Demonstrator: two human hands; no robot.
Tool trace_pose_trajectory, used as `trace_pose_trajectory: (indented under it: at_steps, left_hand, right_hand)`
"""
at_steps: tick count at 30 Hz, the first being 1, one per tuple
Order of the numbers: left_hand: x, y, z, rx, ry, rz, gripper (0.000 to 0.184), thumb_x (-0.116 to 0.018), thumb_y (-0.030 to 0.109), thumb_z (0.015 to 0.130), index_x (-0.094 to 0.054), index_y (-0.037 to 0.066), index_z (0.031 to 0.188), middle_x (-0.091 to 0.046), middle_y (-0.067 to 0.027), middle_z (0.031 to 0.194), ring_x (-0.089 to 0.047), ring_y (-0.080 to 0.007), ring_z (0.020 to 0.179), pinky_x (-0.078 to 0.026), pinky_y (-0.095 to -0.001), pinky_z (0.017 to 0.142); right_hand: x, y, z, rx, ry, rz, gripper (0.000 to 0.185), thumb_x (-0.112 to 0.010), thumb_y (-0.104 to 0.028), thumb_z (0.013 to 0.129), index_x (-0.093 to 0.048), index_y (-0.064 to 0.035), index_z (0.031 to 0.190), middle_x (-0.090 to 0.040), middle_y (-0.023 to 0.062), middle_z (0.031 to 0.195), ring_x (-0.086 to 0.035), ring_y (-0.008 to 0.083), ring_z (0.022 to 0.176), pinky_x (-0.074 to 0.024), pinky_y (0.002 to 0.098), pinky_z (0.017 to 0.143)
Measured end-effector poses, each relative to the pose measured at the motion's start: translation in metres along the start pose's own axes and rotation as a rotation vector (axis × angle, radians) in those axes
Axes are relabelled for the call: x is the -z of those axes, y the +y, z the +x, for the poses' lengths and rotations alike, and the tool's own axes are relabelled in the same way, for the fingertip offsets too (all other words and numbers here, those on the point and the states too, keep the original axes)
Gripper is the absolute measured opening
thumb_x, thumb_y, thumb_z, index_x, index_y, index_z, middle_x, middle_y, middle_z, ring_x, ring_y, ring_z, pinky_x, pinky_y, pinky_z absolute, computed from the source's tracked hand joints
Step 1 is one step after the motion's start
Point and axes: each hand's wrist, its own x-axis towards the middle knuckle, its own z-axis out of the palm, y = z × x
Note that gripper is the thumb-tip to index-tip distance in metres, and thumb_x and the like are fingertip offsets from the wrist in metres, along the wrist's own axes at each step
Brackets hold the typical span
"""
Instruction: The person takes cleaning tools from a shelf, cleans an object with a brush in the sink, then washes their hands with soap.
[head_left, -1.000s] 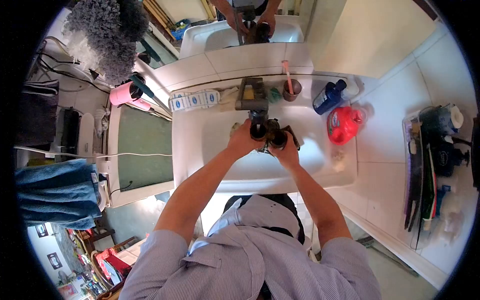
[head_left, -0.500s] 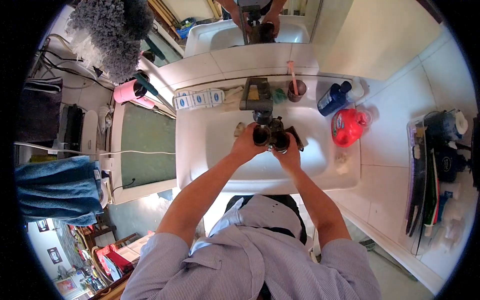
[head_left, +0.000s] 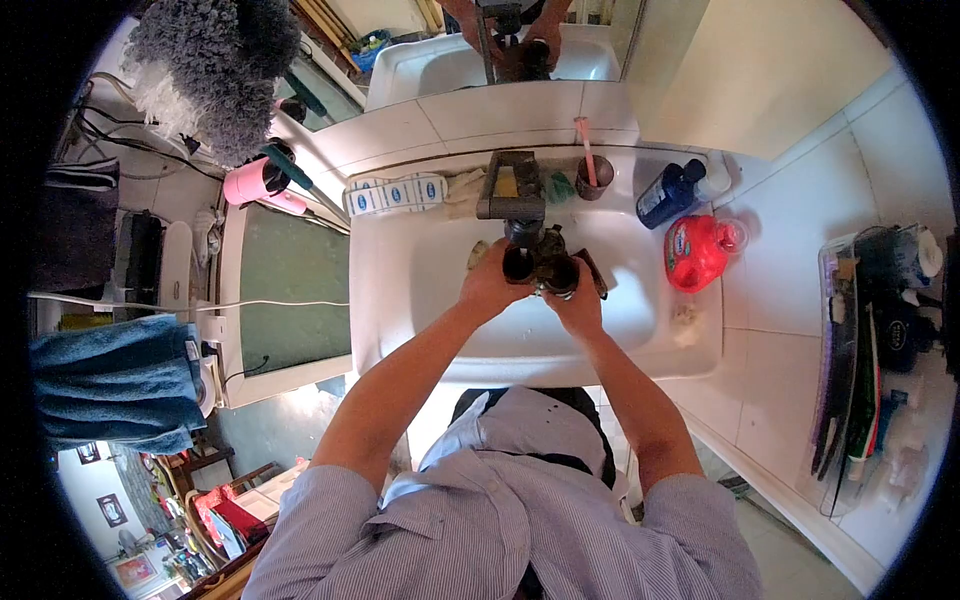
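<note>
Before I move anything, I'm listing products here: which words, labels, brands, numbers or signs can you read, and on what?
None reads clearly.
White packet with blue oval logos: too small.
Red plastic jug: label blurred.
Dark blue plastic bottle: too small.
Dark container at far right: pale lettering blurred.
Dark twin-opening object: no readable text.

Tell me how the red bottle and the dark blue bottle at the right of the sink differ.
Shape: the red bottle is broad and bulging; the dark blue bottle is slimmer.
Colour: the red bottle is bright; the dark blue bottle is much darker.
Place: the red bottle is nearer the front of the sink; the dark blue bottle is farther back.
Both bear light markings.
</note>
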Motion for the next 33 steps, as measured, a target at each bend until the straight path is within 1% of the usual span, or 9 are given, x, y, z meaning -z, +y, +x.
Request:
trace_pose_trajectory:
  at_steps: [6,9,19,21,25,27,30,31,33]
  left_hand:
    - [0.008,-0.023,-0.016,0.056,0.106,-0.021,0.075,-0.078,0.026,0.060,-0.043,0.008,0.124,-0.056,-0.0163,0.112,-0.054,-0.0330,0.106,-0.044,-0.0404,0.089]
    - [0.022,-0.020,-0.023,0.119,0.110,-0.013,0.075,-0.080,0.026,0.060,-0.042,0.007,0.122,-0.058,-0.0150,0.113,-0.056,-0.0308,0.106,-0.045,-0.0397,0.089]
    - [0.021,-0.033,-0.023,0.088,0.205,0.042,0.075,-0.079,0.025,0.059,-0.040,0.005,0.120,-0.056,-0.0169,0.108,-0.055,-0.0342,0.102,-0.045,-0.0421,0.086]
    - [0.029,-0.028,-0.020,0.198,0.100,0.028,0.080,-0.080,0.027,0.060,-0.037,0.004,0.123,-0.055,-0.0183,0.112,-0.054,-0.0338,0.106,-0.044,-0.0413,0.088]
    - [0.038,-0.026,-0.021,0.121,0.133,-0.103,0.084,-0.080,0.029,0.061,-0.035,0.002,0.127,-0.053,-0.0184,0.118,-0.053,-0.0328,0.109,-0.044,-0.0394,0.091]
    - [0.045,-0.035,-0.016,-0.028,0.124,-0.079,0.089,-0.080,0.032,0.063,-0.032,0.002,0.132,-0.053,-0.0183,0.120,-0.053,-0.0321,0.110,-0.043,-0.0374,0.092]
    - [0.059,-0.028,-0.020,0.092,-0.035,-0.006,0.092,-0.080,0.037,0.062,-0.032,0.001,0.132,-0.055,-0.0182,0.119,-0.055,-0.0315,0.109,-0.043,-0.0373,0.092]
    - [0.064,-0.028,-0.019,0.144,-0.112,0.024,0.092,-0.080,0.039,0.062,-0.033,0.000,0.132,-0.055,-0.0191,0.119,-0.054,-0.0317,0.109,-0.043,-0.0375,0.092]
    - [0.067,-0.038,-0.014,0.107,-0.096,0.096,0.090,-0.078,0.042,0.061,-0.037,0.001,0.129,-0.057,-0.0202,0.115,-0.056,-0.0332,0.106,-0.044,-0.0388,0.090]
  right_hand:
    - [-0.018,-0.007,0.004,0.173,-0.033,-0.055,0.076,-0.075,-0.019,0.065,-0.036,-0.0034,0.129,-0.049,0.0217,0.121,-0.048,0.0357,0.114,-0.0402,0.0412,0.094]
    - [-0.021,-0.023,0.009,0.119,-0.153,-0.031,0.075,-0.075,-0.020,0.066,-0.036,-0.0033,0.128,-0.049,0.0224,0.120,-0.049,0.0368,0.113,-0.0411,0.0417,0.093]
    - [-0.038,-0.031,0.012,0.148,-0.169,-0.077,0.076,-0.076,-0.023,0.065,-0.037,-0.0013,0.127,-0.054,0.0224,0.115,-0.055,0.0379,0.104,-0.0454,0.0419,0.086]
    - [-0.042,-0.029,0.008,0.092,-0.122,-0.076,0.078,-0.077,-0.026,0.064,-0.038,-0.0009,0.127,-0.057,0.0214,0.111,-0.056,0.0358,0.103,-0.0457,0.0406,0.086]
    - [-0.047,-0.015,0.009,0.018,-0.148,-0.027,0.076,-0.077,-0.029,0.065,-0.042,-0.0010,0.125,-0.059,0.0199,0.108,-0.058,0.0319,0.102,-0.0466,0.0378,0.085]
    - [-0.049,-0.015,0.012,-0.128,-0.285,0.213,0.072,-0.077,-0.033,0.066,-0.045,-0.0020,0.123,-0.060,0.0164,0.107,-0.059,0.0301,0.100,-0.0475,0.0402,0.084]
    - [-0.055,-0.032,0.005,-0.456,-0.473,0.609,0.064,-0.076,-0.037,0.071,-0.049,-0.0029,0.119,-0.058,0.0130,0.110,-0.058,0.0270,0.099,-0.0485,0.0424,0.083]
    - [-0.058,-0.034,0.003,-0.456,-0.465,0.617,0.064,-0.076,-0.037,0.071,-0.049,-0.0029,0.119,-0.058,0.0130,0.110,-0.058,0.0270,0.099,-0.0485,0.0424,0.083]
    - [-0.069,-0.034,-0.006,-0.617,-0.604,0.865,0.060,-0.071,-0.039,0.075,-0.049,-0.0051,0.119,-0.057,0.0123,0.109,-0.056,0.0276,0.100,-0.0488,0.0462,0.082]
